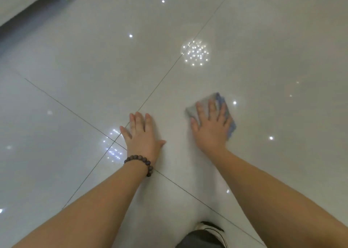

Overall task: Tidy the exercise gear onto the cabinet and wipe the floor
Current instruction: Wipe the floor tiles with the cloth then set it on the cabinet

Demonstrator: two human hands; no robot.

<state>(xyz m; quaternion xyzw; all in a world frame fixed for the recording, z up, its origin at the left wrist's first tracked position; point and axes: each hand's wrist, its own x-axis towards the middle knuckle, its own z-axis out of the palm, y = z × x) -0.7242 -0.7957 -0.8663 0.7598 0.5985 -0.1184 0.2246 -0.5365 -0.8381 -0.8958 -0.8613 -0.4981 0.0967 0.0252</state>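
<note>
Right hand (211, 127) flat, fingers spread, pressing a folded grey-and-blue cloth (221, 104) onto the glossy pale tiled floor (263, 40) — no curl round it. Left hand (142, 134) also flat on the floor, released, dark beaded bracelet (140, 162) at wrist — near the grout crossing.

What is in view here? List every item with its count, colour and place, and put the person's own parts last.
floor: one, glossy pale grey tiles with thin dark joints, fills the view, dotted with reflected lights
cloth: one, grey and blue, flat on the floor right of centre under the right hand
dark gap: one, black, under a pale edge at top left; cannot tell what it belongs to
bracelet: one, dark brown beads, on the left wrist
shoe: one, white with dark trim, bottom edge
left hand: flat on the floor, fingers straight, over a tile joint
right hand: presses the cloth, fingers spread
</note>
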